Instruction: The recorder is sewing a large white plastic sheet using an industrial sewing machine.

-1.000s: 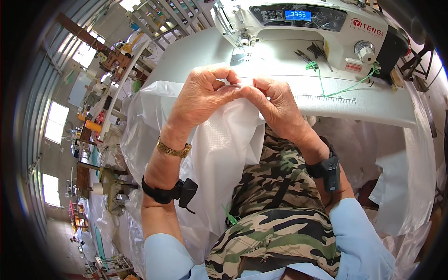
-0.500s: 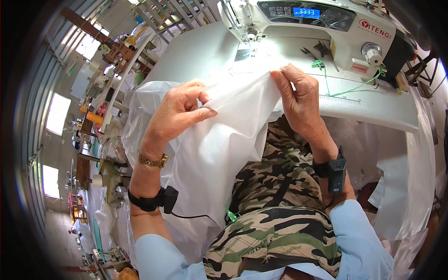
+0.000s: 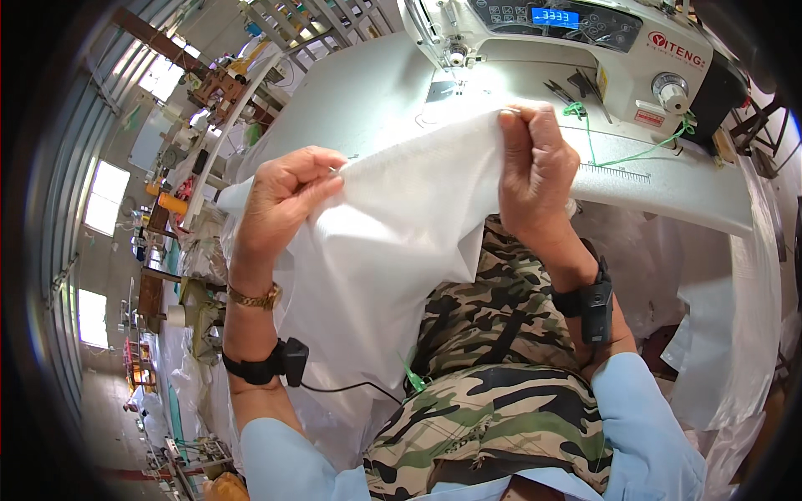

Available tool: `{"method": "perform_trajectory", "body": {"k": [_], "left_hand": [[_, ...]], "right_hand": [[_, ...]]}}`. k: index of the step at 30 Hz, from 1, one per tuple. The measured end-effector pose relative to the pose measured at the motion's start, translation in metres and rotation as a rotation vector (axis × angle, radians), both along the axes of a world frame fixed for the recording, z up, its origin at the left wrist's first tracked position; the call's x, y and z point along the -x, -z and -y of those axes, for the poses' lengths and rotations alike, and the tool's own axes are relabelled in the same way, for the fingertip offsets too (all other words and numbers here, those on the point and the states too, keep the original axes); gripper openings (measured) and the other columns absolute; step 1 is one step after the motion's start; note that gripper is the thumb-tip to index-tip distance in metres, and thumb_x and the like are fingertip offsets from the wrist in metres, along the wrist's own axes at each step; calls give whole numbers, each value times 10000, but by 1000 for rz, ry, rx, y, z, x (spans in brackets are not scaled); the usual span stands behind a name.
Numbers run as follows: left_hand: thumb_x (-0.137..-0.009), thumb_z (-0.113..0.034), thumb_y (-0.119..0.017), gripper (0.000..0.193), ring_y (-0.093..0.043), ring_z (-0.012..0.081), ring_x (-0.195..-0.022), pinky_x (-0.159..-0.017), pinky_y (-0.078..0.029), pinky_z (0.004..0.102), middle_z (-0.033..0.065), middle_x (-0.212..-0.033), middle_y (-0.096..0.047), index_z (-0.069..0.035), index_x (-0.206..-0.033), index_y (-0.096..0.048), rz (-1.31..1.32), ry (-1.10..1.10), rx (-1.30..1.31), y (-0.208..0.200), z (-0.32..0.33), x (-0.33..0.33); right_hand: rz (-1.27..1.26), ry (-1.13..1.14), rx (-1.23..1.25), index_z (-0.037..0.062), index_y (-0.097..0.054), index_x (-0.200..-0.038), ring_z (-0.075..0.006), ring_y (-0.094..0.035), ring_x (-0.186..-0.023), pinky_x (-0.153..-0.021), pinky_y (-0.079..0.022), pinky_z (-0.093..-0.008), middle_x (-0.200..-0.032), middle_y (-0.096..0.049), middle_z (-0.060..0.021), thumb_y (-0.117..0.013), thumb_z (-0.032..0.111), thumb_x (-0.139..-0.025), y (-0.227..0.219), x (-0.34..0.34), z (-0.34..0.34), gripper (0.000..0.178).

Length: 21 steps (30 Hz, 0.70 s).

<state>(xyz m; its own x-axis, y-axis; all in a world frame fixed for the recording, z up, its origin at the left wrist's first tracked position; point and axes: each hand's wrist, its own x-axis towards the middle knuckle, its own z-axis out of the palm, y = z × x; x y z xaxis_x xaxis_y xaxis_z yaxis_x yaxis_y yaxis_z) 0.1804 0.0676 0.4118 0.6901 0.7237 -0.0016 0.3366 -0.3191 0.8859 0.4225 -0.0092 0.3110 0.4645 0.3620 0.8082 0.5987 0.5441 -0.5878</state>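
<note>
White sheet (image 3: 384,242) strung between two pinches

The left hand (image 3: 288,196) has thumb and forefinger closed on the upper edge of the sheet. The right hand (image 3: 539,163), higher and farther from the body, is clamped on the same edge with thumb against bent fingers. Between the two pinches the edge runs nearly straight, sloping up to the right hand; below them the sheet hangs in loose folds toward the lap.

The likeliest slip, I judge, is at the left pinch: only the fingertips bear there, and the material looks smooth, so a hard pull from the other hand could draw the edge out or skew it. The hanging weight could also drag the edge out of line if either hold loosened.

Down from the left pinch, a black cable (image 3: 355,387) leads from the forearm unit (image 3: 292,361) toward the lap, close against the folds; a wide sweep of that arm could snag it. A green scrap (image 3: 413,380) lies near its far end.

Just beyond the right hand, the sewing machine (image 3: 622,42) has its lit needle end close to the raised edge, where careless lifting might catch the material. To that hand's right, green cord (image 3: 590,138) trails over the table (image 3: 702,184) and could tangle with a stray corner.
</note>
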Motion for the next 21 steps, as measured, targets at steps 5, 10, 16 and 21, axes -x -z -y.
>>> {"method": "perform_trajectory", "body": {"k": [5,10,16,21], "left_hand": [[-885,-129,-660,403,-616,312,-979,-852,-489,372,158,-1081,-674,39,-1242,-576,-312,82,-1239,-5,19,-43],[-912,-217,-647,370,-636,328,-1035,-885,-490,373,167,-1114,-676,16,-1197,-618,-125,76,-1171,-3,46,-80],[-867,-224,-737,277,-392,107,-539,-495,-349,275,80,-613,-418,33,-854,-634,-78,95,-759,8,20,-72],[-903,-160,-713,218,-355,6,-596,-491,-279,203,-81,-631,-444,36,-821,-665,129,54,-393,21,9,-81]], "right_hand": [[76,68,-19,9,-550,-926,-333,-594,-581,-539,-470,-341,-707,-577,-150,-626,-29,-886,2,9,-2,94],[181,0,-184,3,-566,-958,-309,-593,-597,-528,-468,-362,-730,-572,-133,-633,-62,-835,-3,24,-5,154],[166,-164,-242,9,-572,-966,-294,-595,-620,-519,-461,-354,-750,-568,-114,-623,-96,-787,-4,26,-6,213],[-369,-557,13,-33,-601,-912,-41,-410,-581,-511,-362,-237,-577,-500,-11,-599,145,-971,0,24,-6,188]]}}
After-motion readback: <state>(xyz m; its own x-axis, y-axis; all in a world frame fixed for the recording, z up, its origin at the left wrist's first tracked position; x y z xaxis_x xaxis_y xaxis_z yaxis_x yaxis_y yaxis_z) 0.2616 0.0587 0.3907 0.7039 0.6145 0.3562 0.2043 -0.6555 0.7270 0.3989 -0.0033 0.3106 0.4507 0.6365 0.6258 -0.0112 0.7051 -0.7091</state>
